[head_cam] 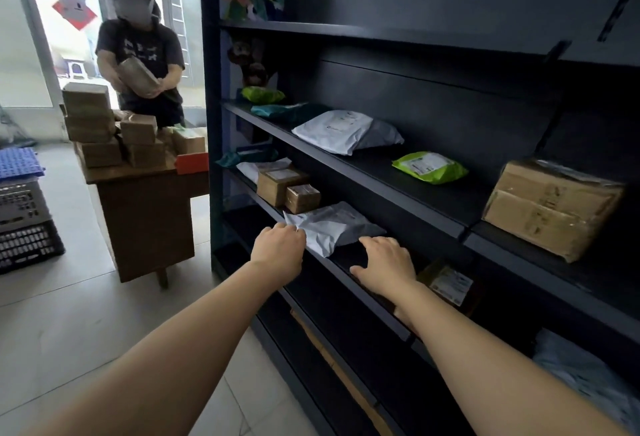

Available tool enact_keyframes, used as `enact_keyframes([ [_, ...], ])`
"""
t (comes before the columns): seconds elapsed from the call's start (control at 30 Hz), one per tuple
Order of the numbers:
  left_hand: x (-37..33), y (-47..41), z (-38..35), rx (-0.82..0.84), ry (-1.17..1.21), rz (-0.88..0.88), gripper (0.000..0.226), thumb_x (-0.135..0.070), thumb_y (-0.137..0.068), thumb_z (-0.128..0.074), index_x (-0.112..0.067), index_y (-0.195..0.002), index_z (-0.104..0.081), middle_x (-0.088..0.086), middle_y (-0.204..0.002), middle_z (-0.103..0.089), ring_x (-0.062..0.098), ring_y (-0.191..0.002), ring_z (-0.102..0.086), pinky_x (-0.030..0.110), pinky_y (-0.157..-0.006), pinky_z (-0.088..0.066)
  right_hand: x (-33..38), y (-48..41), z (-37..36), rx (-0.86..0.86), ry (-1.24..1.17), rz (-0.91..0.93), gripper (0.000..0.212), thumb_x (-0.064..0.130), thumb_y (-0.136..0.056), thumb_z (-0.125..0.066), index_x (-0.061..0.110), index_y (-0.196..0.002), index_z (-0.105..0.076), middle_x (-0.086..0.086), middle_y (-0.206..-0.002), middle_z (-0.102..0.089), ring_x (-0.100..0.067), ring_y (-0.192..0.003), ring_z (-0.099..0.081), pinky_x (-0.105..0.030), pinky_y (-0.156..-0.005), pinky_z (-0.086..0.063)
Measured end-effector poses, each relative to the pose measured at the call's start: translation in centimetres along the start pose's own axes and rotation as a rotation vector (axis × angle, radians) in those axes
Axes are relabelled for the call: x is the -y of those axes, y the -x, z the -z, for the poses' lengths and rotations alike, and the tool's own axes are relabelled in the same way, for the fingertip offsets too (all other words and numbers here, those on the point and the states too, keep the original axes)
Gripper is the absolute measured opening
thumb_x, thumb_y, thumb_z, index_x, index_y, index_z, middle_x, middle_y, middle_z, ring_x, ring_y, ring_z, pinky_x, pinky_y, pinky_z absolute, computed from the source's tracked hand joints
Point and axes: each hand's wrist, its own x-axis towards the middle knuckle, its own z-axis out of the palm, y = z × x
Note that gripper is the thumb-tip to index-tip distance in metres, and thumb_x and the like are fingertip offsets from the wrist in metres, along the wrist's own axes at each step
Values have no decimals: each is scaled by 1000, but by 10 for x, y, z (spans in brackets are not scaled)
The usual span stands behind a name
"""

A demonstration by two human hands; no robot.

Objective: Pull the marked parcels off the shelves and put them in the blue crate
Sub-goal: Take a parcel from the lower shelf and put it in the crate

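A grey poly-bag parcel (332, 226) lies at the front edge of a black shelf (363, 297), its corner hanging over the edge. My left hand (278, 250) has its fingers curled onto the parcel's left corner. My right hand (386, 264) lies flat and spread on the shelf board just right of the parcel, fingertips close to its edge. Two small cardboard boxes (287, 187) stand behind the parcel on the same shelf. Something blue and perforated (19, 161) lies at the far left on stacked crates; whether it is the blue crate I cannot tell.
The shelf above holds a white bag (346, 130), a green bag (429, 167) and a large taped box (550, 207). Lower shelves hold a labelled box (448, 285) and a pale bag (585, 369). A person (138, 51) handles a parcel behind a wooden table (145, 207) stacked with boxes. Dark crates (24, 224) stand left.
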Motion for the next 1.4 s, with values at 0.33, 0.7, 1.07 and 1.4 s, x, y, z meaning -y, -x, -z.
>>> enact_keyframes([
  [0.33, 40, -143, -82, 90, 42, -6, 24, -17, -88, -58, -15, -111, -58, 4, -115, -60, 25, -111, -53, 35, -88, -45, -13, -157, -64, 71, -42, -29, 59, 46, -90, -57, 18, -139, -41, -5, -141, -47, -26, -133, -38, -39, -103, -36],
  [0.7, 69, -266, -165, 250, 67, -57, 29, -24, -92, -57, -14, -119, -56, 5, -121, -57, 26, -117, -51, 37, -95, -42, -35, -274, -126, 171, -203, -172, 55, 39, -86, -64, 17, -134, -48, -7, -137, -50, -28, -130, -41, -39, -104, -40],
  [1.07, 110, -376, -270, 515, 158, -189, 30, -24, -93, -49, -14, -121, -55, 7, -125, -55, 28, -119, -48, 37, -94, -40, -29, -357, -200, 332, -291, -558, 52, 47, -88, -58, 18, -129, -50, -6, -128, -59, -28, -115, -57, -39, -90, -52],
  [1.4, 118, -421, -340, 733, 339, -124, 44, -28, -92, -52, -17, -134, -46, 11, -134, -51, 31, -126, -45, 41, -97, -45, -10, -391, -240, 148, -766, -1158, 68, 34, -88, -64, 6, -143, -36, -14, -142, -49, -33, -124, -53, -41, -97, -49],
])
